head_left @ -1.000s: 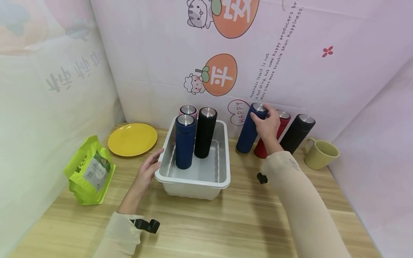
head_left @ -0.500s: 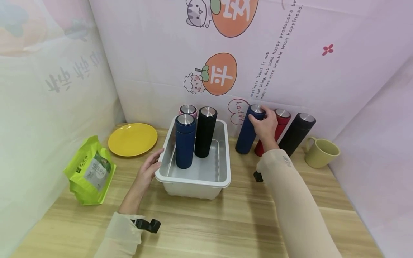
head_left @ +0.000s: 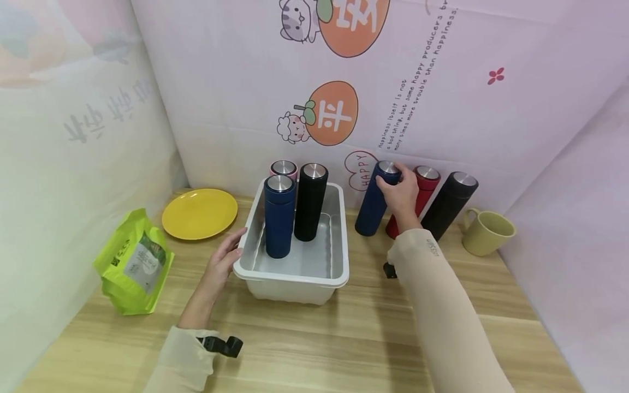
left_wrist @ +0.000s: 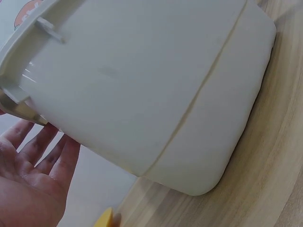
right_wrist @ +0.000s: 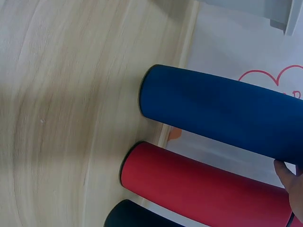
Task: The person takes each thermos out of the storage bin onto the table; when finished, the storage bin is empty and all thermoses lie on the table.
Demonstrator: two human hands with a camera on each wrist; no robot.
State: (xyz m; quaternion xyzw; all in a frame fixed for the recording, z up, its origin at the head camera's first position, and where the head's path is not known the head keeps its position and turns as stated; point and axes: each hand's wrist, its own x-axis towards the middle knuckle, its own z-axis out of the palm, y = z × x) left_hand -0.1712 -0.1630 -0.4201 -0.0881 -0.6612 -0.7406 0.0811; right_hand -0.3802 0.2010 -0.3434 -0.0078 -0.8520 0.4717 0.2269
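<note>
My right hand (head_left: 402,192) grips a blue thermos bottle (head_left: 372,210) near its silver-topped lid. The bottle stands at the back wall, right of a grey-white plastic bin (head_left: 292,279). Close beside it are a red thermos (head_left: 426,188), partly behind my hand, and a black thermos (head_left: 449,203). My left hand (head_left: 223,262) touches the bin's left side; in the left wrist view its extended fingers (left_wrist: 61,161) lie below the rim. Inside the bin stand another blue thermos (head_left: 279,224), a black one (head_left: 310,207) and a mostly hidden pink one (head_left: 285,166).
A yellow plate (head_left: 199,214) lies behind my left hand, and a green bag (head_left: 135,265) stands at the left. To the far right is an olive-yellow mug (head_left: 486,233). Printed cloth walls enclose the wooden table (head_left: 314,349) at the back and sides.
The right hand and the blue thermos it grips have shifted slightly left, away from the red thermos. My left hand stays against the bin, and the bottles in the bin have not moved.
</note>
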